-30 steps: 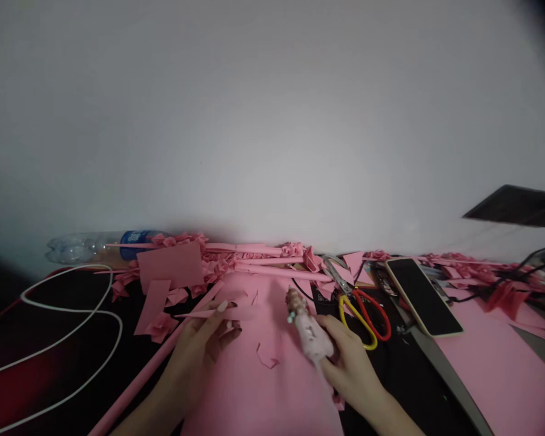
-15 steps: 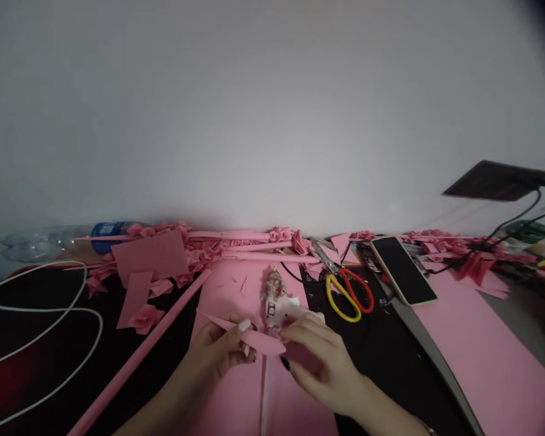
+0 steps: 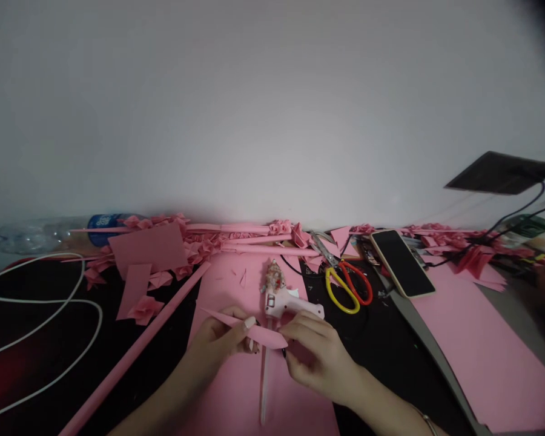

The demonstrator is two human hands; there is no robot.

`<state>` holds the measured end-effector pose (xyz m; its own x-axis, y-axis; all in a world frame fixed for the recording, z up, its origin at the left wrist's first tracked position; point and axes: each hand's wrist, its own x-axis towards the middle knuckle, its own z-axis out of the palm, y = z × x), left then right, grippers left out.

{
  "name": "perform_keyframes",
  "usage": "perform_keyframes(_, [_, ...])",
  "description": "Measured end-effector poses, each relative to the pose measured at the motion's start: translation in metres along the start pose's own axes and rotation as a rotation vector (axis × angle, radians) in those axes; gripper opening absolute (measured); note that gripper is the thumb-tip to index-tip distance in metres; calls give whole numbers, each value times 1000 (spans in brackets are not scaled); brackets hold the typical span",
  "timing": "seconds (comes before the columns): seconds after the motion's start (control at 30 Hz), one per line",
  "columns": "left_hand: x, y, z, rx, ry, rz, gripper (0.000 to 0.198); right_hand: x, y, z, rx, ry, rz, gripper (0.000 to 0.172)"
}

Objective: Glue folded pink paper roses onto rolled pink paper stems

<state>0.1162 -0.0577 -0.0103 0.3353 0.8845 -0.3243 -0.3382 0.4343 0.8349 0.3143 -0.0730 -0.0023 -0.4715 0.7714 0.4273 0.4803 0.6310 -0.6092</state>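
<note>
The left hand point(image 3: 220, 336) pinches the folded paper point(image 3: 270, 336) above the sheet point(image 3: 231, 399); the right hand point(image 3: 320, 357) has fingertips at its right tip, grip unclear. Pressing hard could crease it. Beyond lies the glue gun point(image 3: 279, 304), which a knuckle could knock; a second ago the right hand held it.

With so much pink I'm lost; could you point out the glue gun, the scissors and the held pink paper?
Glue gun point(image 3: 281, 303), head view: on its body.
Scissors point(image 3: 332, 261), head view: where blades meet handles.
Held pink paper point(image 3: 270, 338), head view: on its broader end.
</note>
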Motion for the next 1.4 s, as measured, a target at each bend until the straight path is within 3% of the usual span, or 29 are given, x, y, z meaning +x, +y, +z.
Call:
perform_keyframes(0.23, [3, -2, -3, -87, 50, -31, 32, 0, -2, -5, 49, 27, 18, 32])
perform_keyframes(0.37, [5, -10, -8, -136, 60, -48, 33, 0, -2, -5, 99, -33, 28, 40])
perform_keyframes(0.53, [4, -10, -7, -148, 10, -106, 31, 0, -2, -4, 97, -45, 59, 28])
perform_keyframes(0.8, [-1, 4, -7, -408, 164, -230, 24, -12, -7, -2, 201, 170, 223, 27])
perform_keyframes(1.0, [-2, 5, -6, -374, 123, -187, 24, -15, -12, 4, 317, 77, 223, 44])
perform_keyframes(1.17, [-2, 3, -6, -311, 98, -135, 26, -13, -10, 6, 353, 18, 251, 48])
perform_keyframes(1.4, [-1, 1, -10, -238, 74, -69, 25, -11, -9, 10, 526, -49, 477, 52])
